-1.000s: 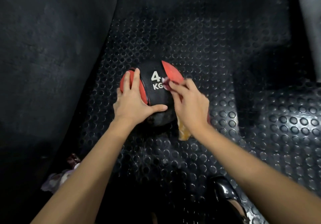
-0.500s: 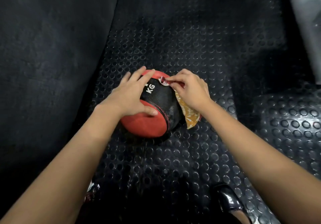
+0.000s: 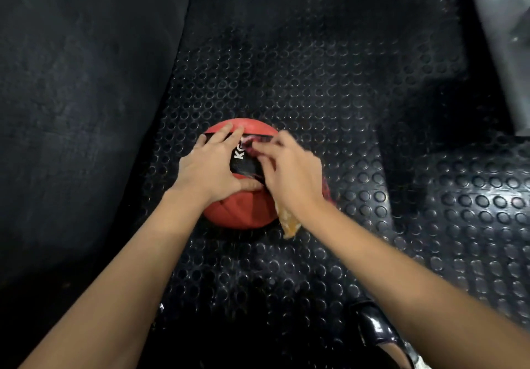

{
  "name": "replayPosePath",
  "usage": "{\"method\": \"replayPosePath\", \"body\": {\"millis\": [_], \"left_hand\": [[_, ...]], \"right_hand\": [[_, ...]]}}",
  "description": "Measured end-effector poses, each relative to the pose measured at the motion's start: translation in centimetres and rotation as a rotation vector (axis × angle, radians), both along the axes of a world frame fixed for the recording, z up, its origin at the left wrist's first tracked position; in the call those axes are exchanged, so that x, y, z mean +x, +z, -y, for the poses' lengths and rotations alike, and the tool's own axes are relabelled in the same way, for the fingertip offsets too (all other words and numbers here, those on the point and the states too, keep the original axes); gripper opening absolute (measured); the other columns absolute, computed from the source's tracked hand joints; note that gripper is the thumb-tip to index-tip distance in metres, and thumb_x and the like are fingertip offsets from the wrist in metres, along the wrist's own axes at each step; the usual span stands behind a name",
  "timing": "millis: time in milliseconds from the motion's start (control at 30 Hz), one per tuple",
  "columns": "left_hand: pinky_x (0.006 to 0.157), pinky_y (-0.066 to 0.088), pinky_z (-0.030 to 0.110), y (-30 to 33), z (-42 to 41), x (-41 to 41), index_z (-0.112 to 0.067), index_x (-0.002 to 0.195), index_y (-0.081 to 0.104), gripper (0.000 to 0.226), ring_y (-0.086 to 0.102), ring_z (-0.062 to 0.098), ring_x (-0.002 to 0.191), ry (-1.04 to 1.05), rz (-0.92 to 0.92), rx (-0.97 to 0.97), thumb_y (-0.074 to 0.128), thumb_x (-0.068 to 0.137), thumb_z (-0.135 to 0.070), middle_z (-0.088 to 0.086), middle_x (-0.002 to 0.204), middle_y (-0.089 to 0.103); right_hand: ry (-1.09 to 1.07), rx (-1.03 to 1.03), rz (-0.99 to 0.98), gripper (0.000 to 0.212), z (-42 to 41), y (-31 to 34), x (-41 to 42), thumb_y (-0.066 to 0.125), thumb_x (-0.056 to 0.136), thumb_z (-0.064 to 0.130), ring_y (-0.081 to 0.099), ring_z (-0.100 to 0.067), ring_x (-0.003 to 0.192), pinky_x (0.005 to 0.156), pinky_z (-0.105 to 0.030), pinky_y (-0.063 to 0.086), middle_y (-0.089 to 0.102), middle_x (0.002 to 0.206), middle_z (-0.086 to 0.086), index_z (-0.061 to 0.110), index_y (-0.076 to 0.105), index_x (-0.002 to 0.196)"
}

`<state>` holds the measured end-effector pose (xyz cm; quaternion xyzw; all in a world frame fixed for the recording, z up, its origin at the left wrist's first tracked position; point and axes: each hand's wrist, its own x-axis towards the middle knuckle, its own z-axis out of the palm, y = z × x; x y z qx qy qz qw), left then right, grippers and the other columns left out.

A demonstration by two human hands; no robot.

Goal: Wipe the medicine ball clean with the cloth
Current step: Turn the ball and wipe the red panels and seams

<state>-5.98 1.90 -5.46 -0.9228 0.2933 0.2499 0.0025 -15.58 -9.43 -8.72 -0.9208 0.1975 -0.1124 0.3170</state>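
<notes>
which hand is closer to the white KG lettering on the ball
Left. The left hand rests on the medicine ball with its fingers right beside the KG lettering; the right hand, holding the cloth, sits just past it on the other side.

White lettering is printed on the black band of the red and black medicine ball [image 3: 243, 214]. Only "K" can be read plainly, turned on its side; a second letter after it is partly hidden by the fingers of the right hand [image 3: 289, 176] and blurred, so it cannot be made out with certainty. No number can be read beside it. No other text, brand or sign is seen on the studded rubber floor mat [image 3: 315, 82]
</notes>
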Motion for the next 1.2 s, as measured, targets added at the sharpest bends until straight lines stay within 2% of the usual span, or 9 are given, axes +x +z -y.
{"method": "replayPosePath", "body": {"millis": [67,200,367,533,700,833,900,1000,1200], "left_hand": [[0.111,0.029,0.055,0.1,0.0,-0.3,-0.036,0.151,0.005,0.115,0.010,0.028,0.146,-0.005,0.010,0.008,0.070,0.062,-0.069,-0.018,0.159,0.002],[0.109,0.031,0.056,0.1,0.3,-0.8,-0.036,0.151,0.006,0.116,0.010,0.028,0.146,-0.005,0.035,0.011,0.071,0.061,-0.070,-0.018,0.159,0.004],[0.109,0.032,0.054,-0.2,-0.1,-0.3,-0.035,0.152,0.007,0.117,0.013,0.026,0.146,0.013,0.031,-0.011,0.069,0.059,-0.072,-0.018,0.159,0.005],[0.110,0.031,0.054,-0.1,0.0,-0.4,-0.033,0.152,0.002,0.125,0.012,0.030,0.146,0.008,0.028,0.035,0.074,0.057,-0.069,-0.016,0.159,0.001],[0.108,0.034,0.055,-0.4,-1.0,-0.1,-0.034,0.152,0.005,0.126,0.015,0.025,0.146,0.054,0.020,-0.013,0.074,0.053,-0.071,-0.018,0.159,0.003],[0.109,0.033,0.055,-0.5,-0.9,0.0,-0.033,0.152,0.003,0.126,0.016,0.029,0.145,0.085,0.023,-0.003,0.072,0.054,-0.073,-0.016,0.159,0.002],[0.109,0.033,0.055,-0.4,-0.8,0.0,-0.033,0.152,0.004,0.126,0.017,0.029,0.145,0.125,0.010,-0.011,0.072,0.054,-0.073,-0.016,0.159,0.003],[0.106,0.035,0.055,-0.3,-1.1,0.0,-0.033,0.152,0.006,0.125,0.020,0.028,0.144,0.153,0.010,-0.037,0.071,0.053,-0.074,-0.017,0.159,0.004],[0.108,0.034,0.053,-0.3,-0.6,-0.6,-0.031,0.152,0.006,0.123,0.020,0.029,0.144,0.189,0.025,-0.005,0.073,0.057,-0.071,-0.015,0.159,0.003]], "right_hand": [[0.058,-0.005,-0.021,0.026,0.9,-0.3,-0.4,0.051,0.094,0.032,0.062,-0.022,0.087,0.069,-0.033,0.046,0.057,0.103,0.006,0.037,0.065,0.115],[-0.132,0.064,-0.159,0.026,3.3,-0.8,2.3,0.048,0.096,0.032,0.060,-0.022,0.097,0.080,-0.034,0.042,0.056,0.107,0.005,0.038,0.064,0.115],[0.080,-0.005,0.041,0.024,0.2,-0.6,-1.8,0.056,0.091,0.028,0.063,-0.021,0.076,0.060,-0.031,0.046,0.059,0.097,0.005,0.033,0.069,0.111],[-0.075,0.018,-0.046,0.025,1.5,-0.9,1.1,0.048,0.096,0.032,0.062,-0.020,0.081,0.063,-0.030,0.040,0.056,0.101,0.007,0.037,0.066,0.113],[0.100,-0.079,0.097,0.022,-0.5,-1.4,-2.1,0.057,0.089,0.028,0.062,-0.021,0.062,0.046,-0.030,0.046,0.059,0.093,0.003,0.031,0.070,0.106],[-0.156,0.128,-0.018,0.024,1.1,-1.5,0.7,0.051,0.094,0.033,0.060,-0.013,0.088,0.071,-0.029,0.043,0.057,0.101,0.011,0.038,0.066,0.112],[-0.146,0.112,-0.002,0.024,-0.3,-1.1,0.4,0.052,0.094,0.031,0.061,-0.015,0.085,0.071,-0.031,0.046,0.056,0.102,0.010,0.037,0.067,0.112],[-0.027,0.046,0.094,0.023,-2.1,-1.3,-1.8,0.056,0.091,0.029,0.063,-0.018,0.072,0.058,-0.031,0.050,0.059,0.097,0.008,0.033,0.069,0.110],[-0.308,0.295,-0.028,0.023,-0.3,-1.9,0.7,0.053,0.093,0.036,0.059,-0.018,0.097,0.078,-0.034,0.043,0.060,0.103,0.009,0.036,0.066,0.112]]}}
